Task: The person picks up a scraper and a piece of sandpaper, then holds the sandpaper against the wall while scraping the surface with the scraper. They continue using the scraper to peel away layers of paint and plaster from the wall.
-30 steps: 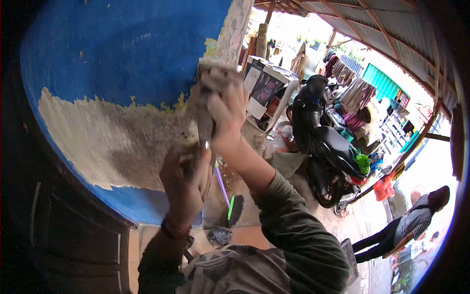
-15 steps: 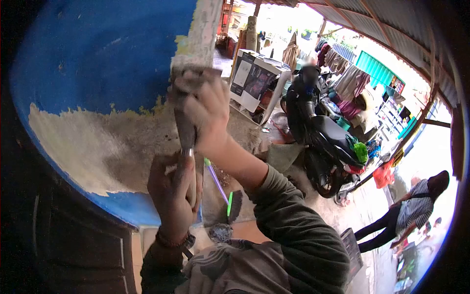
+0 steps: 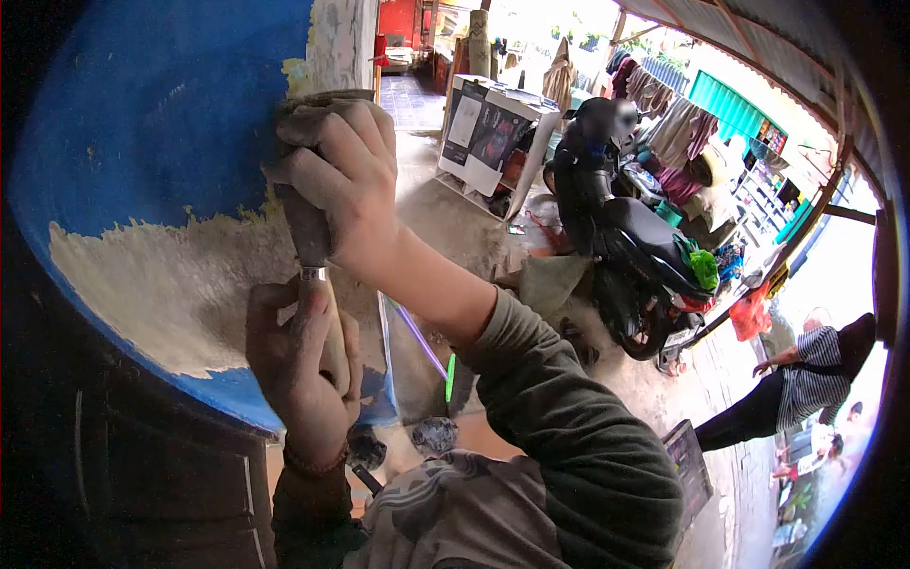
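A scraper (image 3: 305,228) with a dark metal blade, a shiny ferrule and a pale wooden handle is in both my hands, held roughly upright against the wall. My left hand (image 3: 296,356) is closed around the wooden handle. Above it, my right hand (image 3: 343,161) wraps the upper part of the blade, with dusty fingers near the wall's edge. Blue paint (image 3: 171,114) covers the upper wall. Below it lies a scraped grey-beige patch (image 3: 142,294) with a ragged yellowish border. The blade's working edge is mostly hidden by my fingers.
A black motorcycle (image 3: 626,228) stands to the right, near a printed carton (image 3: 488,133). A broom with a purple stick (image 3: 417,337) lies below my arm. A dark door (image 3: 161,455) is at lower left. A person in a striped shirt (image 3: 815,379) is at far right.
Both hands and the scraper have shifted left in view, along with the wall's edge. My grip stays the same. The person at far right has changed posture.
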Motion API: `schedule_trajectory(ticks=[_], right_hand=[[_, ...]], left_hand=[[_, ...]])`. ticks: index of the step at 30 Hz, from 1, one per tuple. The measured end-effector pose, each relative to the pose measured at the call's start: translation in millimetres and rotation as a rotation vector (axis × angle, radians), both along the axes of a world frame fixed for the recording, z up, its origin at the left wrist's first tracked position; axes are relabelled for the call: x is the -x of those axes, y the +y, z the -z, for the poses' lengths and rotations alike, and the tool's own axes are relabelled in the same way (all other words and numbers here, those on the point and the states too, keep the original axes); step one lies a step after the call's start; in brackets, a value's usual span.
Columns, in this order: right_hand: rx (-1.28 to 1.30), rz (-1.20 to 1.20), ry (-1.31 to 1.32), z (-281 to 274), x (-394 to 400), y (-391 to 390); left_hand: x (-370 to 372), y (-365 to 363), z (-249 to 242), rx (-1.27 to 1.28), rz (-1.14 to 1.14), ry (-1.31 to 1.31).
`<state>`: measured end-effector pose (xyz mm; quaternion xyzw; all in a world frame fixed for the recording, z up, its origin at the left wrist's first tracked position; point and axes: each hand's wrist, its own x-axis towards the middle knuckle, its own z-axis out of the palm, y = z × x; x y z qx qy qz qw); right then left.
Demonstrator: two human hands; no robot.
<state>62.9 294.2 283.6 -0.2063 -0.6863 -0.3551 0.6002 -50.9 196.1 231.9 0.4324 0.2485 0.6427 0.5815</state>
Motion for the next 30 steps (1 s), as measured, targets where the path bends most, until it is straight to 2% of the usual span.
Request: schedule_trajectory(ticks=[2,4,7,10,12,14,15,16,17,19,22,27,30], right_hand=[[-0.004,0.016,0.010,2.9,1.1,-0.7],[0.036,0.047,-0.003,14.6,-0.2,-2.4],[-0.051,0.017,-0.045,21.5,2.7,2.2],[0.044,0.035,-0.066,0.9,2.4,-0.1],[0.049,0.009,-0.032,6.6,3.1,-1.2],[0.070,0.036,-0.028,17.2,2.9,-2.1],[0.059,0.010,-0.023,25.5,2.7,-1.5],[0.027,0.025,-0.025,36.5,0.5,-1.7],[-0.001,0.038,-0.035,38.6,0.1,-2.6],[-0.004,0.047,-0.016,25.8,-3.4,3.8],[-0.007,0.085,0.016,4.4,-1.8,-3.1],[-0.065,0.112,-0.052,21.4,-10.5,0.0],[-0.121,0.106,-0.002,-2.5,-6.0,1.5]], left_hand=[[-0.7,-4.2,-7.6,-0.030,-0.010,-0.071],[0.9,0.5,12.1,-0.051,0.055,-0.063],[1.2,2.7,20.1,-0.070,-0.033,0.021],[5.7,2.9,3.8,-0.062,0.002,-0.068],[4.9,3.3,4.4,-0.110,0.008,-0.066],[4.9,8.6,20.9,0.056,0.001,0.002],[0.9,1.5,22.7,0.053,-0.071,0.070],[-6.8,1.6,33.7,0.037,-0.040,-0.104],[-6.6,2.6,36.9,-0.013,0.004,-0.113],[-3.2,8.6,33.4,-0.109,0.071,-0.069],[-5.9,4.2,-0.4,-0.073,0.049,-0.093],[-7.2,5.4,24.0,-0.092,0.129,-0.132],[-4.4,13.8,6.3,-0.169,0.155,-0.123]])
